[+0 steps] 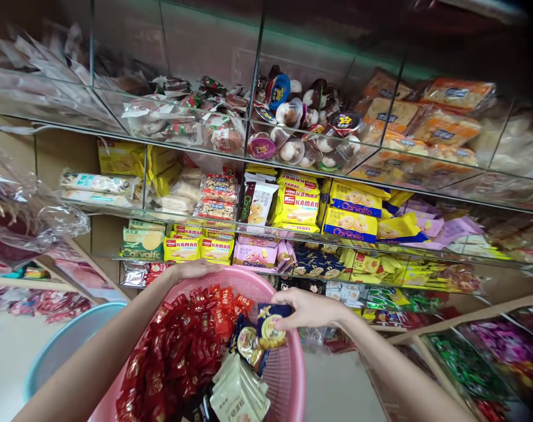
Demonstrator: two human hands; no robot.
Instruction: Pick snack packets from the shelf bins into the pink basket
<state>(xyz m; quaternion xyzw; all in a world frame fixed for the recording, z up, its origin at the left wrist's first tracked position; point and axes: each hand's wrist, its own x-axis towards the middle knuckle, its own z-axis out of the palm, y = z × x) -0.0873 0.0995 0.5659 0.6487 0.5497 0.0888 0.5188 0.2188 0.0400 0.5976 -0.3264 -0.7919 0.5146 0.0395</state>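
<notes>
A pink plastic basket (296, 375) fills the lower middle, its far rim close to the lower shelves. Several red wrapped snacks (174, 351) lie in it, with pale green-grey packets (242, 390) at the near side. My left hand (195, 269) is closed over the far rim; its fingertips are partly hidden. Between the thumb and fingers of my right hand (304, 308) is a navy snack packet (272, 328), held inside the basket's right side. Another navy packet (248, 344) lies just left of it.
Clear-fronted shelves of packaged snacks rise ahead, with yellow packets (297, 202), round cups (290, 111) and bread packs (451, 126). A light blue basin (68, 328) stands at left on the pale floor (337, 387). Slanted candy bins (468, 363) are at right.
</notes>
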